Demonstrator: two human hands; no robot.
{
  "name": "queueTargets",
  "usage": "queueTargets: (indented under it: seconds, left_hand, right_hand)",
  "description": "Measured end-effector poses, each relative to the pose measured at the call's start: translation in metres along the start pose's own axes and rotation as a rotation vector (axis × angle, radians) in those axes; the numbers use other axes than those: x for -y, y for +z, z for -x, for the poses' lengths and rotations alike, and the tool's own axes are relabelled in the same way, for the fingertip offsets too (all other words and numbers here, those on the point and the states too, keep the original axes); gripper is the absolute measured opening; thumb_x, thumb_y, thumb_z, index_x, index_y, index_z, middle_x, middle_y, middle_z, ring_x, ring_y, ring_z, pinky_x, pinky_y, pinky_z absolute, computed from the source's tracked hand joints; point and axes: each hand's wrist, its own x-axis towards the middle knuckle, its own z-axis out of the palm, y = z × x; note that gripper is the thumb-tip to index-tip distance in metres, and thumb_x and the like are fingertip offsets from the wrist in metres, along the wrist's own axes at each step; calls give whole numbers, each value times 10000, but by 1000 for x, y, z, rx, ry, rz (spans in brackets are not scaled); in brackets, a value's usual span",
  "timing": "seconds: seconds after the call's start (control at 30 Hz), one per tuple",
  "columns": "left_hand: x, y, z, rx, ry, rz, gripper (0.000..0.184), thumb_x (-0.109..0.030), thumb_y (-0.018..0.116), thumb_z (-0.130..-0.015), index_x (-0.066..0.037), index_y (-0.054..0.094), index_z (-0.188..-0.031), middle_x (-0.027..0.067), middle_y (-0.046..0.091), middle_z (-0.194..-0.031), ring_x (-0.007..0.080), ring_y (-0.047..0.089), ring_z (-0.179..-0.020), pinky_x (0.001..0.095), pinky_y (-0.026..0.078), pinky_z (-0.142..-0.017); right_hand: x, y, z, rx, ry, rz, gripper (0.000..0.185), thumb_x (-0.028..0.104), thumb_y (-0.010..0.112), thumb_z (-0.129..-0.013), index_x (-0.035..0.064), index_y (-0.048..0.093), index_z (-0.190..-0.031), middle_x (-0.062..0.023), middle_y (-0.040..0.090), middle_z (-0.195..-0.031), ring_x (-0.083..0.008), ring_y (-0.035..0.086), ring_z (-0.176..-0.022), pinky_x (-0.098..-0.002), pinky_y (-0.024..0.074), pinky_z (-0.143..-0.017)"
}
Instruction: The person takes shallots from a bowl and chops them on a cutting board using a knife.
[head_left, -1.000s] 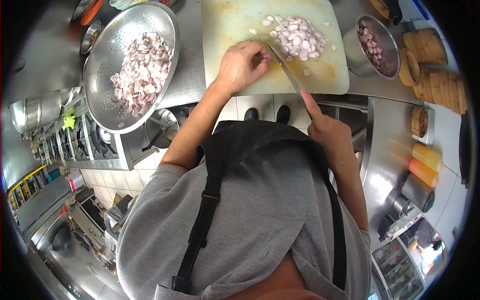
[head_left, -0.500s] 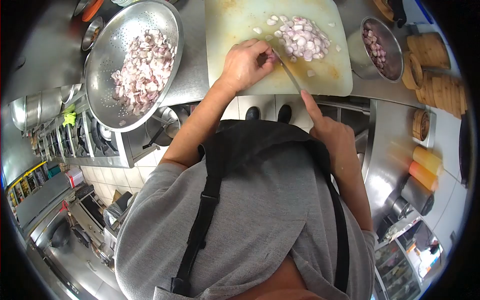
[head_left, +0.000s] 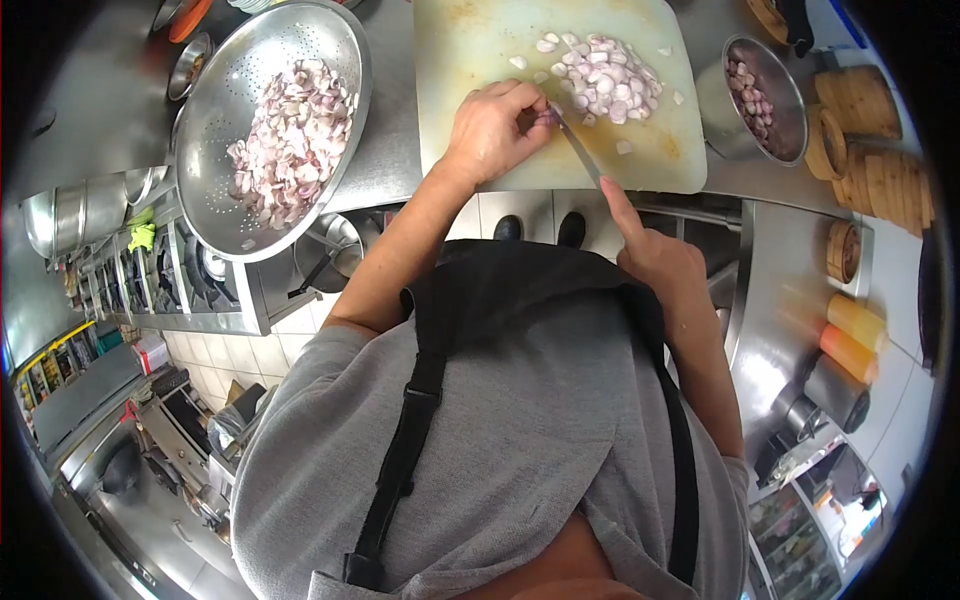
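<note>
My left hand [head_left: 497,130] rests on the pale cutting board [head_left: 460,45], its fingers pinched round a shallot [head_left: 546,117]. In my right hand [head_left: 660,255] is a knife [head_left: 582,153]; the index finger stretches along the top of the blade, and the handle is hidden in the palm. The blade's tip end lies against the shallot at my left fingertips. Just beyond the blade is a heap of sliced shallots [head_left: 612,80], with a few loose slices scattered about it.
Left of the board stands a large steel colander [head_left: 215,110] with many shallot slices [head_left: 295,140]. A steel bowl [head_left: 790,80] of whole shallots is on the right, beside bamboo steamers [head_left: 885,185]. Behind the colander's near side is a stove [head_left: 190,280]. Bottles [head_left: 848,350] stand at far right.
The whole view has shifted very slightly. Both hands, the knife and the shallot keep nearly the same places on the board.
</note>
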Motion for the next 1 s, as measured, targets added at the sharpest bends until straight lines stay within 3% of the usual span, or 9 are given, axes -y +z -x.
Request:
queueTargets:
  seconds: [0.43,0.7,1.0]
  left_hand:
    - [-1,-1,2,-25,-3,-10,136,-155,765,-860,-84,719,-967,95,719,-896,319,702,-816,426,567,-752]
    - [4,3,1,-47,23,-6,122,-148,767,-853,-86,708,-940,90,714,-874,313,698,-807,433,564,-745]
    - [1,1,1,-51,36,2,111,-132,767,-864,-80,703,-937,90,725,-885,311,704,-801,426,567,-735]
  right_hand:
    - [5,-2,1,4,-9,22,868,94,589,-892,296,343,-1699,-158,717,-731,-379,725,-673,-538,575,-661]
    - [3,1,-2,16,12,-3,886,102,580,-904,344,297,-1708,-182,743,-789,-414,731,-707,-560,576,-693]
    - [8,-10,3,54,35,-55,879,122,583,-916,331,280,-1714,-213,738,-802,-417,743,-768,-553,574,-765]
